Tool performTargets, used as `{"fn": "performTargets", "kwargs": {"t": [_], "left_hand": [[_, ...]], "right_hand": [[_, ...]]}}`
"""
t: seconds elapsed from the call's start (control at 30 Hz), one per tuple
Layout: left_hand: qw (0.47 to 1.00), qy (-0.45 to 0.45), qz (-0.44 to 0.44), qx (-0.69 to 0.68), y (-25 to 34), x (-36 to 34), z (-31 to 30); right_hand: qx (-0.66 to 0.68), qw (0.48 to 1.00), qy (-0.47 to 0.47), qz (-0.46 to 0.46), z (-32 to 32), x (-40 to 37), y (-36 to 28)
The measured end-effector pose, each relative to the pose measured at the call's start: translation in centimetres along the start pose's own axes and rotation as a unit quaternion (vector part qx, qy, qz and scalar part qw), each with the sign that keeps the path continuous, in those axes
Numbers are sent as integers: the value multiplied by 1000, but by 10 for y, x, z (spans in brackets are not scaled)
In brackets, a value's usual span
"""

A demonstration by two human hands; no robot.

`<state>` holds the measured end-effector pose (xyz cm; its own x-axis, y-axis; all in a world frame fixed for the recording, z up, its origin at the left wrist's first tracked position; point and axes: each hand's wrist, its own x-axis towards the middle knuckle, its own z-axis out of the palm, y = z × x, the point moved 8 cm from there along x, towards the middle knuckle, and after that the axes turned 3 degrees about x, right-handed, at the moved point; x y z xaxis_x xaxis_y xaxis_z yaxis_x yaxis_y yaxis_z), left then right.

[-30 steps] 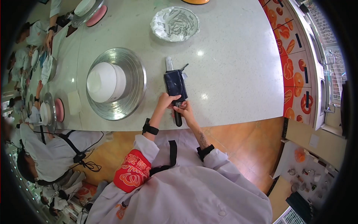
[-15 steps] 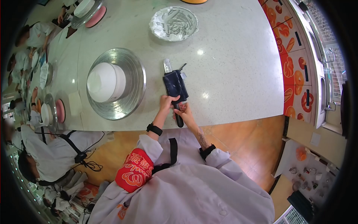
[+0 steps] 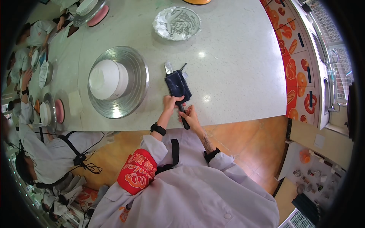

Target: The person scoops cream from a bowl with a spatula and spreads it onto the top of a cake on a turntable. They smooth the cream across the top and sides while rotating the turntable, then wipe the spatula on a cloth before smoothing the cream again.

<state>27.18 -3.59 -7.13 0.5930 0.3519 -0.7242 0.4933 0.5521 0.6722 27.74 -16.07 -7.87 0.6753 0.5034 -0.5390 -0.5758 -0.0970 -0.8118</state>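
Note:
A palette knife with a black handle (image 3: 185,122) lies over the table's front edge area, its white-smeared blade tip (image 3: 168,67) sticking out beyond a folded dark blue cloth (image 3: 176,84). My left hand (image 3: 171,104) is closed on the near end of the cloth, around the blade. My right hand (image 3: 191,117) is closed at the black handle; some of its fingers are hidden. To the left, a white round cake (image 3: 108,79) stands on a metal turntable (image 3: 137,81). Further back is a bowl (image 3: 178,23) smeared with white cream.
Other people in white work at the left, near another turntable (image 3: 50,114) with a white cake. A further turntable (image 3: 91,15) stands at the back left. An orange-rimmed thing (image 3: 197,2) shows at the top edge. Cabinets with bread pictures (image 3: 300,76) line the right.
The palette knife has tilted slightly, its handle end shifting right. Both hands keep their hold. The whole view has shifted a little.

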Motion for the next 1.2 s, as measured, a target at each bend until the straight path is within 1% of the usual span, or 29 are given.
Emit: {"fn": "performTargets", "kwargs": {"t": [0.13,0.2,0.3,0.37,0.5,0.57,0.6,0.63,0.7,0.77,0.83,0.93,1.2], "left_hand": [[1000,-1,-1,-3,-6,4,0],[1000,5,1,-30,-5,3,0],[999,-1,-5,-34,-7,5,0],[999,-5,-5,-38,-7,5,0],[1000,-10,-4,-22,-9,8,0],[1000,-5,1,-13,-10,11,-1],[1000,0,7,-4,-10,12,-3],[1000,0,7,-4,-8,10,-2],[999,-9,13,-48,-5,5,1],[999,-11,12,-51,-4,3,2],[999,5,11,-45,-1,3,2],[998,-22,1,-59,0,0,6],[999,-14,0,-44,0,3,5]], "right_hand": [[-21,1000,4,1,-3,-6,-2],[-29,1000,1,6,-4,-8,0],[-56,998,5,-6,-9,-15,0],[-160,987,4,-21,-12,-27,-10],[-139,990,-16,-16,-23,-45,4],[-144,989,-22,13,-25,-60,0],[-144,989,-21,13,-27,-66,1],[-120,992,-30,21,-29,-73,5],[-96,994,-37,31,-33,-85,9],[-91,994,-36,48,-37,-96,14],[-91,994,-32,46,-38,-106,9],[-97,994,-28,38,-35,-120,-3],[-121,992,-10,41,-51,-146,-3]]}}
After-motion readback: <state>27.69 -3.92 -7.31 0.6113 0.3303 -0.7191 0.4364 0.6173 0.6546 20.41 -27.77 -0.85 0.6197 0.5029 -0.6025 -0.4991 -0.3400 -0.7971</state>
